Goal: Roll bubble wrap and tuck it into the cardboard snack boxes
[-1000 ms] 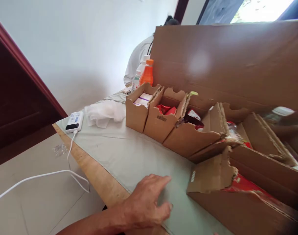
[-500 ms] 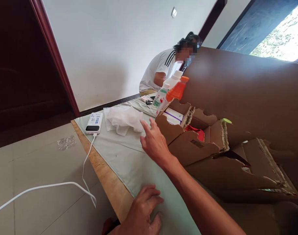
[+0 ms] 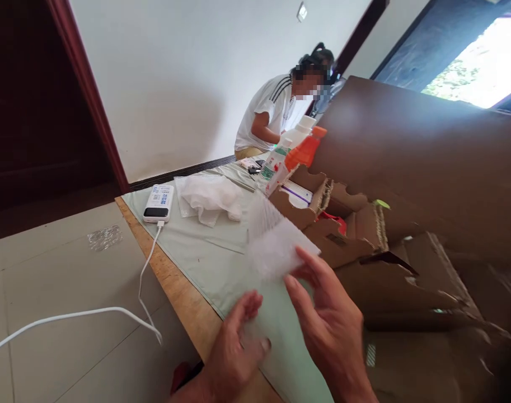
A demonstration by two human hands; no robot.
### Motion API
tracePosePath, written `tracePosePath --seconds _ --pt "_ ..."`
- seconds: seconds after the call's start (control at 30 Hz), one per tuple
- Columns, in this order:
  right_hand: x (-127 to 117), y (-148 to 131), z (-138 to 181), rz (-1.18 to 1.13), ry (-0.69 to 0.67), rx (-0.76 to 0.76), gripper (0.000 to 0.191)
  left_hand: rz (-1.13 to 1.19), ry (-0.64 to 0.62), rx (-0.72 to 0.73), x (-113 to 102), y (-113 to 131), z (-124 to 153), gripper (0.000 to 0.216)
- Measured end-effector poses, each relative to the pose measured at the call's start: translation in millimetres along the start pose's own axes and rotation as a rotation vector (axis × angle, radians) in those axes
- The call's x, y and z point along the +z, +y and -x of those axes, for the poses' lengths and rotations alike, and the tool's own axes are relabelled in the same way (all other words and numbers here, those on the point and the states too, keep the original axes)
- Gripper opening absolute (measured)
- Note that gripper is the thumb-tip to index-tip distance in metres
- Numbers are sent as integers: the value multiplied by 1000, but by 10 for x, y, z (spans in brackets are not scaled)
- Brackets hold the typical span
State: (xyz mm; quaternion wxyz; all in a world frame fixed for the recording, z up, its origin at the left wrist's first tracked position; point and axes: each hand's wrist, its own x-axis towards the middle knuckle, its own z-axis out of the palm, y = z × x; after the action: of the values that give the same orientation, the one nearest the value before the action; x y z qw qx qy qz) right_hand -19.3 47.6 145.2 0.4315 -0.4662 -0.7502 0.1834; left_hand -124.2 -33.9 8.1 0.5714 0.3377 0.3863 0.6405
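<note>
Nearest the camera, the left hand (image 3: 234, 350) is held low over the table's wooden edge (image 3: 177, 291), fingers loosely curled and half open; nothing is seen gripped in it. Just beside it, the right hand (image 3: 328, 322) is raised with the fingers spread, and a thin white sheet (image 3: 276, 243) is touched at its lower edge by the fingertips (image 3: 308, 263); whether the sheet is actually pinched cannot be told, as it is blurred. The sheet is held tilted above the pale green cloth (image 3: 209, 263) by which the table is covered, in front of a row of open cardboard boxes (image 3: 343, 246).

Farther back on the cloth, a crumpled white bag (image 3: 207, 198) is seen, with a white power bank (image 3: 158, 203) just beside it, from which a white cable (image 3: 83, 319) is trailed off the table edge. Behind the boxes, an orange-capped bottle (image 3: 303, 154) and a white-capped bottle (image 3: 280, 157) are stood beside a tall cardboard panel (image 3: 427, 162). At the far end, another person in a white shirt (image 3: 274, 115) is seated.
</note>
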Motion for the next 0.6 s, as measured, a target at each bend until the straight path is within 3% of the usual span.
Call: tracePosePath --seconds 0.13,0.27,0.37,0.43,0.5,0.6 --pt "-401 272 872 -469 170 508 39 438 78 -133 -17 207 -54 69" --pt "-578 471 1438 -618 303 732 47 558 -72 -385 116 393 1 73" --pt "-703 567 1778 -594 330 751 43 452 -184 -503 269 395 144 84" --pt "-794 614 1984 -496 249 745 39 232 -191 -528 363 316 232 79" --pt "-890 639 2164 -262 159 677 38 -34 -175 -506 453 215 288 72" --pt "-1050 617 2348 188 151 444 39 -321 -170 -419 593 127 329 73"
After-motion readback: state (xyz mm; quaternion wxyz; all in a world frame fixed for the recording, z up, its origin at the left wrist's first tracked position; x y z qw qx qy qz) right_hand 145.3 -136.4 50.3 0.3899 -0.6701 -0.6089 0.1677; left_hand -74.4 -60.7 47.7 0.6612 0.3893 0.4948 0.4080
